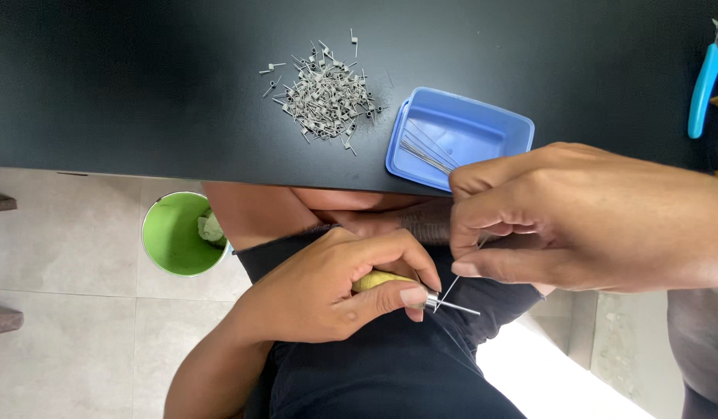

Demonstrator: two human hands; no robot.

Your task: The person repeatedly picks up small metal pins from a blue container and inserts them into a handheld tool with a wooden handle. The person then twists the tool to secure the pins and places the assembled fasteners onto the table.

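Both hands meet over the person's lap, just below the edge of the black tabletop [142, 93]. Left hand [336, 283] is clenched around a small tool with a yellow rounded handle [378, 279], thumb pressed along its front end where a thin steel shaft [452, 306] sticks out. That shaft runs nearly level, its long axis pointing to the right and slightly down. Right hand [576, 217] pinches a fine straight length of silver wire [450, 289] between thumb and forefinger; the wire slants from the fingertips down and left until it meets the shaft close to the handle. Held that way, the wire crosses the shaft at an angle, which looks suited to winding it around the steel, with the left thumb steadying the contact point.

Just above the right hand, a shallow blue plastic tray [483, 116] sits at the table edge with more straight wires lying in it, within easy reach. Left of the tray lies a loose heap of small grey wire coils [324, 93]. Blue-handled pliers [704, 85] rest at the far right. On the tiled floor stands a green round bin [176, 237].
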